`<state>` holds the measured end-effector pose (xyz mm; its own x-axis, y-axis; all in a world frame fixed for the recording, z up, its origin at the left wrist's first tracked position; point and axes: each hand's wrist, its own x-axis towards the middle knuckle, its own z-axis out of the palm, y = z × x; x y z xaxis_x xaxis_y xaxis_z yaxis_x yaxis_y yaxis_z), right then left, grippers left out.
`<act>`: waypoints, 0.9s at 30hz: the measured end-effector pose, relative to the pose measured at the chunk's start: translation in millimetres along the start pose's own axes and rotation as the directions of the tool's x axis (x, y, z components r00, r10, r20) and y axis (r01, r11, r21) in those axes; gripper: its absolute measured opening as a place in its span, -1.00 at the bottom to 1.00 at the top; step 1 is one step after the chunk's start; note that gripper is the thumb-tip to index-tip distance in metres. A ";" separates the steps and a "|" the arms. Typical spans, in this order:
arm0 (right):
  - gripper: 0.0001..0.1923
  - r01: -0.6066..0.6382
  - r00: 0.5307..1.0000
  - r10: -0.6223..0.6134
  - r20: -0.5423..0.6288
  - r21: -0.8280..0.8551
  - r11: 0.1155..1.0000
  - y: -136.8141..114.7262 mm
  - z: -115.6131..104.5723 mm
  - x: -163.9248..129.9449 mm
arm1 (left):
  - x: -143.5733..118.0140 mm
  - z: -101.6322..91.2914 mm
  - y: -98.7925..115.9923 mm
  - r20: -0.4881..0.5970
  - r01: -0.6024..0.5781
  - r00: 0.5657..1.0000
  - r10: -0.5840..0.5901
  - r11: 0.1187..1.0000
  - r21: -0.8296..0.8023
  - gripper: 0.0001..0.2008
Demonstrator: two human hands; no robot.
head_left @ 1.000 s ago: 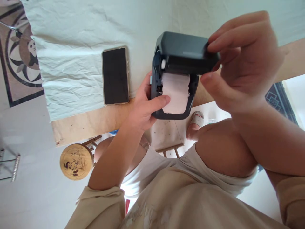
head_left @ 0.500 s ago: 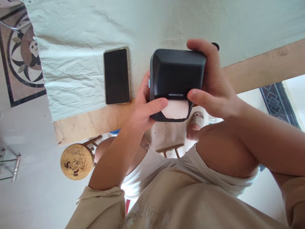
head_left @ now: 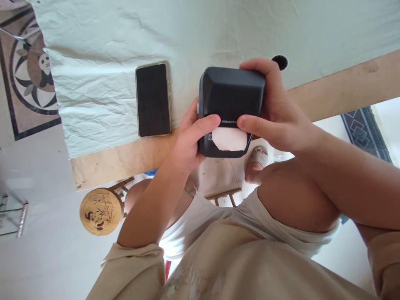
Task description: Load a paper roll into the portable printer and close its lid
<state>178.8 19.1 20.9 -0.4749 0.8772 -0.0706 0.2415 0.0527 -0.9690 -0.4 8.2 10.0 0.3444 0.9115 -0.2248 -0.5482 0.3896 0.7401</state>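
A: What's the biggest thing up there?

B: The table [head_left: 328,93], bare wood along its near edge, with a wrinkled pale cloth [head_left: 125,50] spread across the top of the frame. Below it, at lower left, stands a round stool [head_left: 100,211] with a painted seat.

A: And on the cloth?

B: A phone [head_left: 153,100] lies face up, left of centre, its long side running up and down the frame. A small dark disc [head_left: 279,61] sits at upper right; I cannot tell what it is.

A: Where's the printer?

B: The label printer [head_left: 231,98] is in the middle of the frame, just over the table's near edge, lid down, with a strip of white paper [head_left: 230,139] showing at its lower end.

A: Who has hold of it?

B: Both. The left hand [head_left: 187,141] grips the left side, thumb across the front near the paper. The right hand [head_left: 275,112] wraps the right side, fingers over the upper corner, thumb pressing the lid's front edge. The thumbs nearly meet above the paper. Neither hand is nearer; the printer sits squarely between them.
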 end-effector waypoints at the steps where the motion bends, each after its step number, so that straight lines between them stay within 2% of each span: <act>1: -0.28 0.001 1.000 -0.001 -0.005 -0.012 1.000 0.2 0.3 -0.1 | 0.1 0.2 0.1 0.003 0.003 1.000 -0.003 1.000 0.001 -0.71; 6: -0.26 0.039 0.998 -0.043 -0.047 -0.094 0.995 0.8 1.5 -1.3 | -0.1 0.8 1.1 0.010 -0.007 1.000 0.007 1.000 0.001 -0.75; 12: -0.29 0.002 1.000 -0.004 -0.024 -0.074 0.997 2.1 1.0 -1.8 | -1.3 1.1 0.7 0.012 -0.028 1.000 0.028 0.999 0.024 -0.82; 21: -0.29 0.019 0.999 -0.020 -0.026 -0.061 0.998 4.1 1.0 -2.6 | -1.1 -1.3 0.3 0.013 -0.002 1.000 0.002 0.999 0.033 -0.73; 25: -0.26 0.035 0.999 -0.037 -0.033 -0.082 0.996 5.0 -0.2 -2.3 | 0.3 3.1 -1.0 0.008 -0.025 1.000 0.025 1.000 0.001 -0.78; 27: -0.24 0.035 0.998 -0.039 -0.040 -0.097 0.995 5.8 -0.5 -2.2 | 1.2 5.4 -1.2 0.017 -0.031 0.999 0.032 0.999 -0.040 -0.72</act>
<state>181.7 17.8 15.6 -0.4501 0.8927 -0.0230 0.3058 0.1299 -0.9432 4.8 8.1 12.3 0.3395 0.9212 -0.1903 -0.5888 0.3659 0.7207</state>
